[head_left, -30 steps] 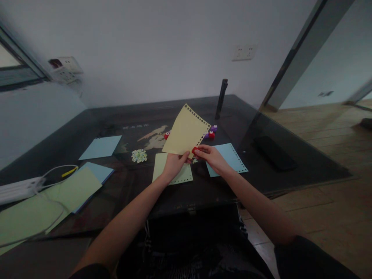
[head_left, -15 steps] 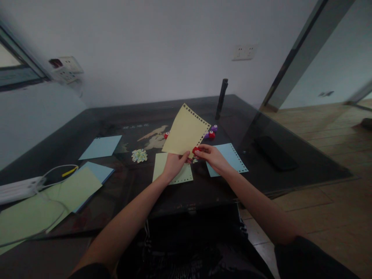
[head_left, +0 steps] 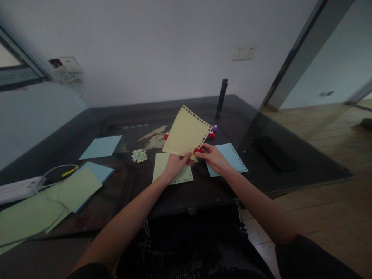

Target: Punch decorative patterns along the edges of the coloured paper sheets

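Note:
My left hand (head_left: 174, 164) holds a pale yellow sheet (head_left: 186, 131) by its lower edge, tilted up above the dark table (head_left: 290, 174). Punched holes run along the sheet's top and right edges. My right hand (head_left: 213, 156) grips a small red paper punch (head_left: 197, 150) at the sheet's lower right corner. Under my hands lie a light green punched sheet (head_left: 183, 176) and a light blue punched sheet (head_left: 232, 155).
More small punches, red (head_left: 211, 135), purple (head_left: 214, 128) and another red (head_left: 166, 135), sit behind the sheet. A heap of paper bits (head_left: 139, 155) lies left of it. Blue (head_left: 101, 147) and green (head_left: 69, 192) sheets, a power strip (head_left: 17, 189) with cable at left; black stand (head_left: 221, 99) at back.
The yellow sheet has shifted slightly to the right in my hands, covering more of the purple punch. My hands stay in the same place.

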`<state>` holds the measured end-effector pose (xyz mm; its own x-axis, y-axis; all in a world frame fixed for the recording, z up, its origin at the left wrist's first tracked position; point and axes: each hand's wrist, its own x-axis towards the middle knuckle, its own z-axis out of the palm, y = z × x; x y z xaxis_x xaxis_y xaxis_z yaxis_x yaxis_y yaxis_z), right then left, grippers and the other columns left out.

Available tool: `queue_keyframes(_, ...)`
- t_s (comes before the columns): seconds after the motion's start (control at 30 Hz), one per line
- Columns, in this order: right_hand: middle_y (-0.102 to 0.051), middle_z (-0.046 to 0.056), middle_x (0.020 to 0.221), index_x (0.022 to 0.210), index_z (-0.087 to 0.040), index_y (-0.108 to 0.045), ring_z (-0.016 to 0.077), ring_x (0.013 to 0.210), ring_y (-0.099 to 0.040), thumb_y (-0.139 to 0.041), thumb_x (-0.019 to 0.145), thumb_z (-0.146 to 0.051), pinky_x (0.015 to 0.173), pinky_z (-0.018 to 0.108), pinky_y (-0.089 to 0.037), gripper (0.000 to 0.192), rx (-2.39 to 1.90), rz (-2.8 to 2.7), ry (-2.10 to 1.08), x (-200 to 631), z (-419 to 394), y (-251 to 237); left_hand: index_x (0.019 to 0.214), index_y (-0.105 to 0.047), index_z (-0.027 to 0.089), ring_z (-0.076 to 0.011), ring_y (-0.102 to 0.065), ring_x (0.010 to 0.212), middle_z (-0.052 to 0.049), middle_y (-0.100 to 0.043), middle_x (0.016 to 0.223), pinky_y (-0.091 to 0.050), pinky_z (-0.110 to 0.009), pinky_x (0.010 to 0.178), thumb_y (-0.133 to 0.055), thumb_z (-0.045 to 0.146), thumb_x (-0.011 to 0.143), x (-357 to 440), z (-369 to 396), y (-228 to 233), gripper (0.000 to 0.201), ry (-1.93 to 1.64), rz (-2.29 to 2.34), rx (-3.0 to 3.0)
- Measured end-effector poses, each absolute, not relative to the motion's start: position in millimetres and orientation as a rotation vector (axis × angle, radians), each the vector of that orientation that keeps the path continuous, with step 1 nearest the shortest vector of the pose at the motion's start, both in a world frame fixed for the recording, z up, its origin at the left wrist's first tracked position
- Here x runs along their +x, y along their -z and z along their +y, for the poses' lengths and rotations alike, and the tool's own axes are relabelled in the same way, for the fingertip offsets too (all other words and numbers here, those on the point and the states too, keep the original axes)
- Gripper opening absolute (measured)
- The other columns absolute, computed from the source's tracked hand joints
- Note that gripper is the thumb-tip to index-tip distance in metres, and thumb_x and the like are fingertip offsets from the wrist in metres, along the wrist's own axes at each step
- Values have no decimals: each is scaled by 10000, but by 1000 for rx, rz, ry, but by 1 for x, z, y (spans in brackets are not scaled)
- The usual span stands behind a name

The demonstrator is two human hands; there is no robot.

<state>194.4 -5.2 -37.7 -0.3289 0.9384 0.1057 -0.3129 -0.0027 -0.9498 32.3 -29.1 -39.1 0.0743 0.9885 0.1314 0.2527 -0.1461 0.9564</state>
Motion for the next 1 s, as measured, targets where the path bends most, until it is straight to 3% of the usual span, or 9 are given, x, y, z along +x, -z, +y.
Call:
queue_keyframes(0.3, -644, 5, 839, 846, -204, -628, 157, 800, -612, -799, 566, -233, 901, 395, -448, 329, -794, -1247, -1535, 195, -7, 35, 920, -639, 88, -157, -654, 537, -75, -706, 686, -553, -260, 569, -558, 302, 816, 30, -26, 45, 252, -1161, 1246, 1542)
queue_keyframes(1.0, -691, 36, 975, 884, -209, -668, 186, 898, -619, -783, 585, -192, 945, 392, -437, 321, -661, -1198, -1730, 195, -9, 30, 909, -634, 88, -136, -647, 518, -59, -705, 664, -543, -231, 550, -559, 223, 813, 33, -30, 38, 182, -1141, 1243, 1531)
